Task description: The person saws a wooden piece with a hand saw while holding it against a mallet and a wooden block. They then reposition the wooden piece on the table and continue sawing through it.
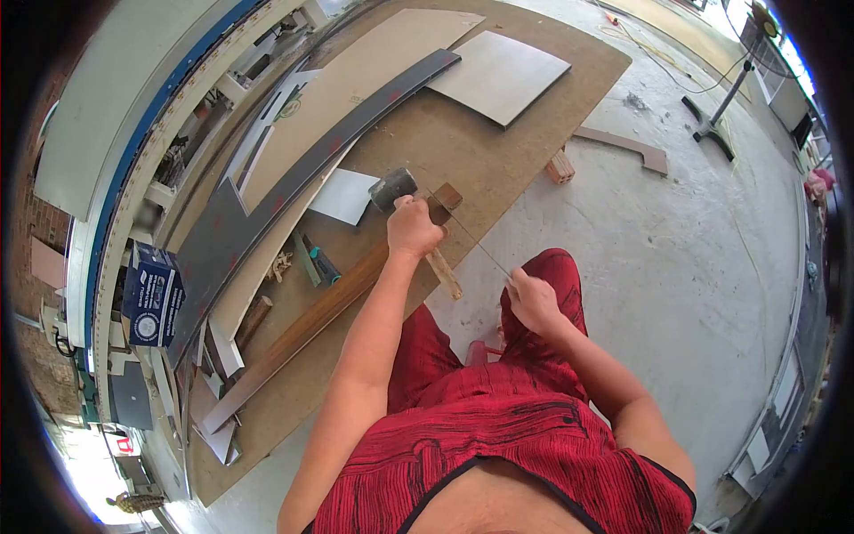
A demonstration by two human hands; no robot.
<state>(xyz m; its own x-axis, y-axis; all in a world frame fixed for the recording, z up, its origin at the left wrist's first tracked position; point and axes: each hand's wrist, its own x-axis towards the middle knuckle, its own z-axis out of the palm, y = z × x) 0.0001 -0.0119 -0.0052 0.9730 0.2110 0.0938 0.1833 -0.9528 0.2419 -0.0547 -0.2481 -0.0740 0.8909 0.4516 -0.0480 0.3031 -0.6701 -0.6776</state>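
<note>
My left hand (415, 228) is closed over the wooden handle (445, 274) of a mallet, close below its dark head (393, 189). Beneath that hand runs a long brown wooden strip (307, 329), its far end (450, 195) showing beyond my knuckles. My right hand (534, 300) is closed on a thin, straight, wire-like tool (481, 246), held above my knee. The tool's thin length reaches across to the strip's far end. What its grip looks like is hidden by my fingers.
The brown worktable (498, 169) carries a white square panel (503, 76), a long dark grey panel (307, 173), a small white sheet (345, 197) and a teal-handled tool (323, 265). A blue box (153, 294) stands left. A brick (559, 167) and fan stand (714, 133) are right.
</note>
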